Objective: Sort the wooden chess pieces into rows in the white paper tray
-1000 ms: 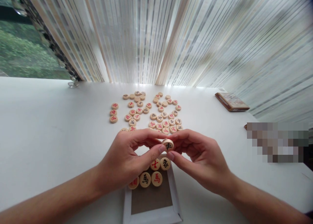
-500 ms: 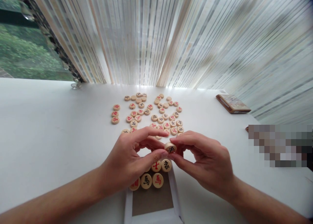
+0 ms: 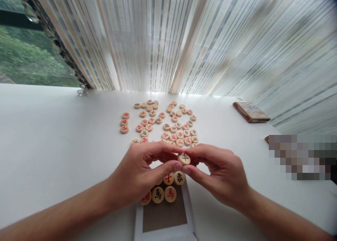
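Between the fingertips of my left hand [image 3: 147, 174] and my right hand [image 3: 218, 174] is a round wooden Chinese chess piece [image 3: 184, 158] with a black character. Both hands pinch it from its two sides, closed on it, above the far end of a white box [image 3: 190, 213]. Inside that box lie several pieces in rows, among them a black-marked horse piece [image 3: 157, 195], a red horse piece [image 3: 170, 194] and a black elephant piece [image 3: 179, 177]. My left hand hides part of the box's left side and some pieces there.
Beyond my hands, several loose chess pieces [image 3: 179, 135] with red or black characters are spread on the white table [image 3: 65, 146]; a few show blank faces. A flat brown box [image 3: 251, 112] lies at the right, near a pixelated area. Striped curtains [image 3: 147, 40] hang behind the table.
The held piece has turned in my fingertips, so its black character now stands more upright and faces me. My right hand has shifted down slightly, and the fingertips of both hands are closer together.
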A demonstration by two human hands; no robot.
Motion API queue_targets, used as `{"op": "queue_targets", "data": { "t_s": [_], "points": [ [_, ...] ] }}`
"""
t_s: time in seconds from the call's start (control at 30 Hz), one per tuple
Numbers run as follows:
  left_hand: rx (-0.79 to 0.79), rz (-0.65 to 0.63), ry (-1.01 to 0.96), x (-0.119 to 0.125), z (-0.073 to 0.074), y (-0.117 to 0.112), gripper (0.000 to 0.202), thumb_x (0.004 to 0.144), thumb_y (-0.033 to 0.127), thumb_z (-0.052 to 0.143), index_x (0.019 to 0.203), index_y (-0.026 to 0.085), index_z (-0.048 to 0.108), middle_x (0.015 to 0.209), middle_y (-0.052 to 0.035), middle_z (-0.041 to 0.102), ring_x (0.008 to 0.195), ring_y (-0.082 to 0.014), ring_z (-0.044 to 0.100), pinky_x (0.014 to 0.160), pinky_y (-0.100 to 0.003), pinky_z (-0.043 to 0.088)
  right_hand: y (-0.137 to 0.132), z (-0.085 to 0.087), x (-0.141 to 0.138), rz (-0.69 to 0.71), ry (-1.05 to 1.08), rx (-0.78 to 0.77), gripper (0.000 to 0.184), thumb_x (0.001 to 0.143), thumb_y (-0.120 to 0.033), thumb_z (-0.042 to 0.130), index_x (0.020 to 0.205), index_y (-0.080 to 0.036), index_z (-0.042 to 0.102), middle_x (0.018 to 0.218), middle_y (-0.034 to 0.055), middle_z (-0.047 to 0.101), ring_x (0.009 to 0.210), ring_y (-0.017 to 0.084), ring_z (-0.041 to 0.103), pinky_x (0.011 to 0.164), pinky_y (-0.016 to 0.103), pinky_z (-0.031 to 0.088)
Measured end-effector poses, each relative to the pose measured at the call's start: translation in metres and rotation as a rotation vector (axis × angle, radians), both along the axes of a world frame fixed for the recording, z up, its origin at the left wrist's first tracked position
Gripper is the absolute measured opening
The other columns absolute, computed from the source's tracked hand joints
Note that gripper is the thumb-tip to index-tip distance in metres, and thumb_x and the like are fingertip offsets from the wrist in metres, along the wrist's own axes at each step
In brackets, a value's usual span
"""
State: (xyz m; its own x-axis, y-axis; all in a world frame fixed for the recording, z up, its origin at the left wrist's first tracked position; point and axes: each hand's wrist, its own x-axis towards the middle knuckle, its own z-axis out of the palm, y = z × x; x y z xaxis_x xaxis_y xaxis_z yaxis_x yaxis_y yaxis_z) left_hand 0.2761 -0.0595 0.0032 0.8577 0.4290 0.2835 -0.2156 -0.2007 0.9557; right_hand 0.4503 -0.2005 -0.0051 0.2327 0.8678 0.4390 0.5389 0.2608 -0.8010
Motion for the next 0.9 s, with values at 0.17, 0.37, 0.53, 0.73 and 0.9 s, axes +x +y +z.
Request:
{"op": "queue_targets", "data": {
  "t_s": [0.17,0.37,0.53,0.73,0.9],
  "points": [
    [0.008,-0.012,0.016,0.002,0.002,0.001,0.018,0.095,0.015,0.074,0.111,0.014,0.081,0.103,-0.0089,0.085,0.092,-0.018,0.082,0.085,-0.022,0.066,0.003,0.009,-0.002,0.032,0.011,-0.045,0.009,0.097,-0.021,0.074,0.095,-0.019,0.082,0.076,0.003,0.078,0.063,0.014,0.068,0.06,0.024,0.054],
    [0.051,0.006,0.045,0.002,0.0,0.001,0.02,0.093,0.018,0.077,0.112,0.015,0.081,0.093,-0.0072,0.083,0.083,-0.0165,0.078,0.077,-0.023,0.064,0.001,0.012,-0.003,0.09,0.123,-0.143,0.032,0.105,-0.033,0.064,0.079,-0.019,0.077,0.066,0.0015,0.072,0.059,0.012,0.064,0.059,0.023,0.05],
    [0.106,0.021,0.03,0.002,0.001,0.0,0.029,0.084,0.019,0.085,0.112,0.014,0.08,0.079,-0.0042,0.077,0.068,-0.0146,0.07,0.068,-0.025,0.061,0.002,0.013,-0.008,0.159,0.404,-0.302,0.046,0.103,-0.049,0.063,0.074,-0.016,0.072,0.061,0.0023,0.066,0.056,0.013,0.059,0.054,0.024,0.049],
    [0.333,0.051,-0.013,0.001,0.006,0.0,0.019,0.087,0.018,0.083,0.105,0.015,0.081,0.076,-0.0022,0.074,0.065,-0.0121,0.066,0.067,-0.022,0.057,0.002,0.014,-0.015,0.193,0.627,-0.386,0.036,0.09,-0.046,0.082,0.077,-0.015,0.068,0.061,-0.0024,0.059,0.054,0.009,0.051,0.052,0.021,0.041],
    [0.479,0.062,-0.039,0.0,-0.001,-0.003,0.015,0.092,0.015,0.076,0.106,0.018,0.08,0.077,-0.0019,0.073,0.067,-0.0113,0.067,0.066,-0.021,0.055,0.002,0.013,-0.016,0.133,0.618,-0.414,0.036,0.079,-0.04,0.092,0.072,-0.015,0.067,0.06,-0.0033,0.057,0.054,0.008,0.046,0.049,0.021,0.034]
  ]
}}
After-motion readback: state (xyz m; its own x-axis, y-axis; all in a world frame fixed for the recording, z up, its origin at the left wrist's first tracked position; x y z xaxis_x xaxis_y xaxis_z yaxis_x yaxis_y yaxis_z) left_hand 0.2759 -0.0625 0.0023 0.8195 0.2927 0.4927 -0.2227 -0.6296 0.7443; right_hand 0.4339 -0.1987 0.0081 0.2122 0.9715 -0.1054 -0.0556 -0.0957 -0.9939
